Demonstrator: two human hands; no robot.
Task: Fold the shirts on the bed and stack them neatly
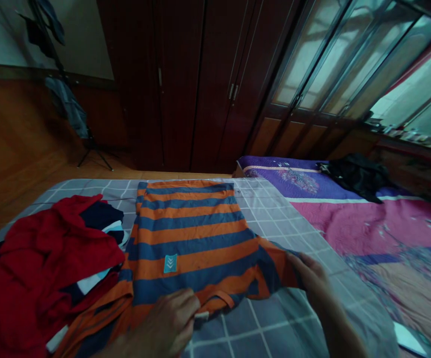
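Note:
An orange and blue striped T-shirt (193, 238) lies spread on the grey checked bed sheet (271, 214), its collar toward me and its hem at the far side. With closed fingers, my left hand (174, 313) grips the shirt beside the collar, close to a small white label. My right hand (308, 271) pinches the end of the right-hand sleeve and holds it out to the side. The other sleeve lies loosely folded at the lower left, partly behind my left forearm. A small teal patch (170, 263) shows on the shirt's front.
Left of the shirt is a heap of red and dark clothes (58, 248). A second bed with a purple and pink cover (334, 214) adjoins on the right, bearing a black garment (360, 174). Dark wardrobes (196, 89) and a clothes stand (92, 146) are beyond.

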